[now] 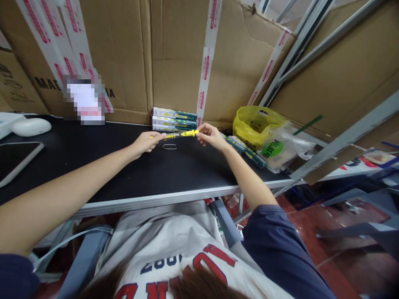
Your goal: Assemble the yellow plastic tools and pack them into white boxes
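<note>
Now | left hand [146, 142] grip pinches yellow pen [181, 134] tip | right hand [212, 136] grip clamps its other end | pen spans between.

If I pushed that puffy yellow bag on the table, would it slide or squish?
The yellow bag would probably squish: it looks like thin, crinkled plastic, slumped. It likely weighs little unless full; what is inside is hidden. It might nudge the clear bag beside it.
</note>
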Demonstrator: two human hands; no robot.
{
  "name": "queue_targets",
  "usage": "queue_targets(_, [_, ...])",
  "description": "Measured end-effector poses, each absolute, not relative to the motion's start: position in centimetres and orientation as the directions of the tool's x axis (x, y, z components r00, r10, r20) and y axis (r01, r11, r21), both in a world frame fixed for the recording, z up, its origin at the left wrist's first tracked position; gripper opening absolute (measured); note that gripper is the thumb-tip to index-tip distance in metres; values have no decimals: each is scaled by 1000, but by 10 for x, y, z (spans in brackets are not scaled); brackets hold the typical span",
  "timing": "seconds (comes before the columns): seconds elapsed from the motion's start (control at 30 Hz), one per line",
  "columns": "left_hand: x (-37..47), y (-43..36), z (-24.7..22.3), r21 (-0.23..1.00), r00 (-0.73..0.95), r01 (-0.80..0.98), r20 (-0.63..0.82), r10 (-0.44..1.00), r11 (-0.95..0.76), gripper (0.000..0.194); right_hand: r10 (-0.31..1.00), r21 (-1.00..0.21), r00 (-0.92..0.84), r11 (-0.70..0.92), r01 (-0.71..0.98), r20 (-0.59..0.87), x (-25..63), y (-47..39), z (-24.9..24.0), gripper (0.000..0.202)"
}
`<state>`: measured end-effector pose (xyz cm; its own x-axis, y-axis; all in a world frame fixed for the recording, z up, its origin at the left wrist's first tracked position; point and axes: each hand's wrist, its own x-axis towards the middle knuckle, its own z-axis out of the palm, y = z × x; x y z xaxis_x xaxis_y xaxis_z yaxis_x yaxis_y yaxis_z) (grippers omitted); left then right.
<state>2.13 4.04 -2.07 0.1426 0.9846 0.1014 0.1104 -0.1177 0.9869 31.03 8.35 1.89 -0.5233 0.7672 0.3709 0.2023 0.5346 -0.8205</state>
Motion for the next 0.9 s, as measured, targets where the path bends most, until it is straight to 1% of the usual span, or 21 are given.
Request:
queue_targets(0.3, [22, 40, -21, 987, 140, 110, 101, 985, -117, 36, 773, -824, -523, 526, 213, 358, 308, 83, 17, 45])
queue_targets(0.63, [22, 39, -21, 980, 126, 146, 118, 985, -136, 34, 762, -786, -562, 545, 290, 321, 310, 77, 21, 42])
queue_targets(0.9, [23, 40, -24, 972, 136, 179, 127, 983, -150, 35, 786, -758, -556, 529, 381, 270, 306, 75, 18, 51])
